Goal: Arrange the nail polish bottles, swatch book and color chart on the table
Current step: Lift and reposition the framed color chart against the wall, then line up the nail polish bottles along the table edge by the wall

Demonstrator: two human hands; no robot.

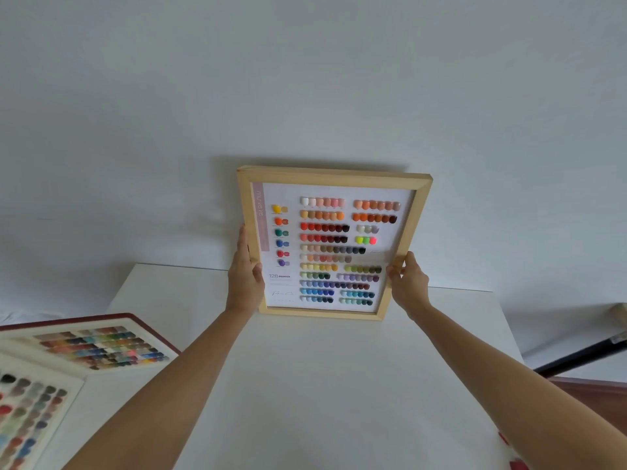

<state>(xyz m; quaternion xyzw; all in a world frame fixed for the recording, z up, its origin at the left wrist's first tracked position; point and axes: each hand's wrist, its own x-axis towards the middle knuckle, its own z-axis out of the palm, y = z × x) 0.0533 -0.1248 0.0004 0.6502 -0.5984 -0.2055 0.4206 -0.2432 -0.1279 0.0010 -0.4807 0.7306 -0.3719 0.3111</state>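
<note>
A wood-framed color chart (334, 244) with rows of painted nail tips stands upright near the far edge of the white table (305, 385), close to the wall. My left hand (245, 269) grips its left frame edge, thumb over the front. On the opposite side, my right hand (405, 278) holds the right frame edge. The swatch book (98, 344), open with a dark red cover, lies at the table's left. No nail polish bottles are clearly in view.
Another swatch page (23, 422) with round color dots lies at the lower left corner. Something red (515, 463) shows at the table's lower right edge. A dark bar (583, 354) and wooden floor lie to the right of the table.
</note>
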